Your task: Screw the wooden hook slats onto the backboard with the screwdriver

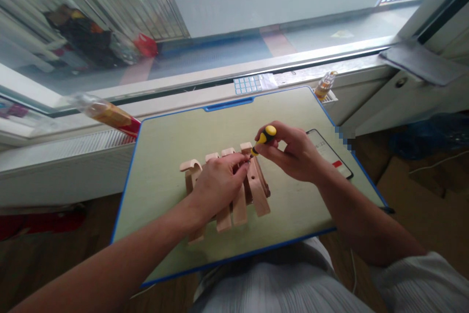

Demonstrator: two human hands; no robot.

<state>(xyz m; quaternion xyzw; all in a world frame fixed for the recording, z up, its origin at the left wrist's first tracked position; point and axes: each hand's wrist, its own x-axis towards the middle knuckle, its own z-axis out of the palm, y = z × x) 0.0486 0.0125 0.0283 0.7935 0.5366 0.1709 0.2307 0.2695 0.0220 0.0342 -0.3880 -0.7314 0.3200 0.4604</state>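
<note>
My right hand is closed around a screwdriver with a yellow and black handle. It slants down to the left, its tip at the fingertips of my left hand. The thumb and forefinger of that hand pinch a small shiny metal piece, apparently a screw. Beneath lies a wooden piece made of several pale slats, some with curved hooked ends. A dark hole shows in the rightmost slat. My left hand rests over the middle slats and hides part of them.
The pale tabletop has a blue rim. A phone lies right of my right hand. A large bottle stands beyond the left edge, a smaller bottle beyond the far right corner. A sheet with pale squares lies on the windowsill.
</note>
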